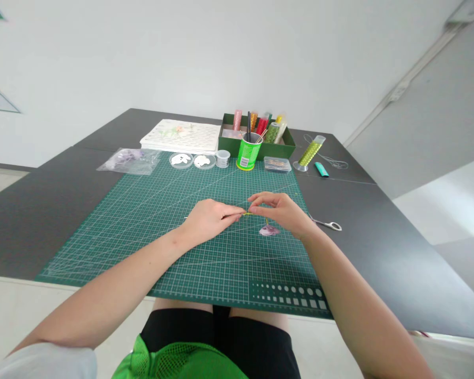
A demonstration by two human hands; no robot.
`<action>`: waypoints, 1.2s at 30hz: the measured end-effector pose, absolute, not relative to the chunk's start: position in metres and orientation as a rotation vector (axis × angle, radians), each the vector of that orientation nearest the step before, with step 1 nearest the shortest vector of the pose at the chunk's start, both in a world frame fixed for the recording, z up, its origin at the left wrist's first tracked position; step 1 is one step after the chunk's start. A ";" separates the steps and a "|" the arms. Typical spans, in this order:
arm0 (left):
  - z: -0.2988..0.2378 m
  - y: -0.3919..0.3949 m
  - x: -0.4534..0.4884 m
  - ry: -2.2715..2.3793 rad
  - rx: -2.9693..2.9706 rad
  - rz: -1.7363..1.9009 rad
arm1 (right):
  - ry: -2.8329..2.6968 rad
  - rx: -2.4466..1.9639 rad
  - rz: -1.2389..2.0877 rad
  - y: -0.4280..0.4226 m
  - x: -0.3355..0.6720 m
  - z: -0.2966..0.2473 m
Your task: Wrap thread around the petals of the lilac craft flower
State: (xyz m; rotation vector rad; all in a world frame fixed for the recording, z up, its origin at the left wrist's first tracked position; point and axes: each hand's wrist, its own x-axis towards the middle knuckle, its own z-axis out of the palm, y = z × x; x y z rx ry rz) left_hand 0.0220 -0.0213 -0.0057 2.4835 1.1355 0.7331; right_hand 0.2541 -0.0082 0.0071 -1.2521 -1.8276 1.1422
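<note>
Over the green cutting mat, my left hand (209, 218) is closed, its thumb and fingers pinching a thin yellow-green stem (246, 213). A pale thin end of what looks like the same stem pokes out on the far side of that hand. My right hand (278, 210) closes on the stem from the other side, thumb and forefinger almost meeting the left fingertips. Below the right palm, a small pale purple flower (268, 230) hangs on the bent end of the stem. The fingers hide part of the stem.
The cutting mat (142, 252) covers the table's middle. Scissors (332, 226) lie at right, near a turquoise lighter (321, 169) and a tube of green tape (312, 152). Behind are a green can (248, 153), a green box (256, 147), dishes of white pieces (180, 160) and a plastic bag (128, 160).
</note>
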 end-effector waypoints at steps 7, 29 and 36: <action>-0.011 -0.019 0.019 1.000 2.717 0.906 | -1.624 -1.359 1.468 -0.009 0.256 0.007; -0.007 -0.024 0.021 0.791 2.995 1.140 | -1.162 -1.091 2.117 -0.007 0.255 0.006; -0.015 -0.020 0.023 0.902 2.701 1.103 | -1.150 -1.071 2.112 -0.006 0.255 0.004</action>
